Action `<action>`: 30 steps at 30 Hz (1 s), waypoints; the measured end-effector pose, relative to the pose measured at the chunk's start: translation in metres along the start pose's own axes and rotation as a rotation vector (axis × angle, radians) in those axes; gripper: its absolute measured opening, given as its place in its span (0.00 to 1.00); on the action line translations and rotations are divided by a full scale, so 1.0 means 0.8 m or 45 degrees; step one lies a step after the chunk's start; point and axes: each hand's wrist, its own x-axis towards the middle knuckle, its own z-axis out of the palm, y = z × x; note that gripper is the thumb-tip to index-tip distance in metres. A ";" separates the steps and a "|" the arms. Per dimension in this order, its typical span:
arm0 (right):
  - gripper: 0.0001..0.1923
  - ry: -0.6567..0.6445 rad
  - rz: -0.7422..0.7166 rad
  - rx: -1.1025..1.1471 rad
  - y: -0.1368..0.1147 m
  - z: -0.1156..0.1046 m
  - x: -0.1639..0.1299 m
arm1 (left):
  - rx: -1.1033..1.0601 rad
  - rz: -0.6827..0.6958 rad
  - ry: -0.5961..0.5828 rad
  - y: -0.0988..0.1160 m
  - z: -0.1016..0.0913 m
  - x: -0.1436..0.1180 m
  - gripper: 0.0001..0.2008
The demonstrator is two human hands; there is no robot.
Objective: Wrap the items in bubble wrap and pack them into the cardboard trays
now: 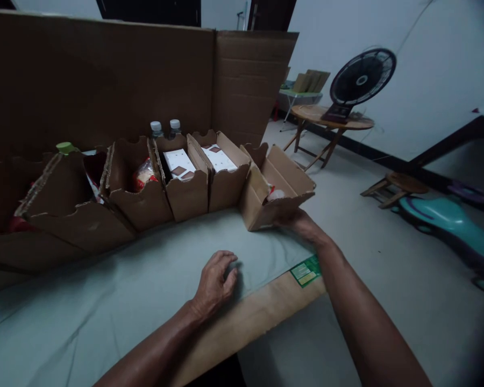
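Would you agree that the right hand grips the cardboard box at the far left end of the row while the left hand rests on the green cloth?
Not quite: the head view shows the right hand on the cardboard box at the far right end of the row, not the left. The left hand does rest on the green cloth.

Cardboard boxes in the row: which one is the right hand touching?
The rightmost box, angled away from the others at the row's end; the right hand rests at its front corner.
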 end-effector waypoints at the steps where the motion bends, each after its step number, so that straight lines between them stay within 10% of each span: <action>1: 0.27 -0.016 -0.015 0.017 0.000 -0.005 0.020 | 0.003 0.023 0.009 -0.001 0.001 0.000 0.12; 11: 0.31 0.001 -0.138 0.131 0.013 0.024 0.138 | 0.014 0.057 0.022 -0.006 0.009 0.001 0.12; 17: 0.26 0.135 -0.174 0.020 0.008 0.029 0.126 | 0.009 0.022 0.021 -0.003 0.010 0.003 0.12; 23: 0.13 0.724 -0.447 -0.208 -0.037 0.054 0.063 | 0.023 0.027 0.020 -0.003 0.009 0.004 0.12; 30: 0.24 0.112 -0.603 -0.968 -0.156 0.156 0.067 | -0.053 0.019 0.080 -0.006 0.009 0.005 0.12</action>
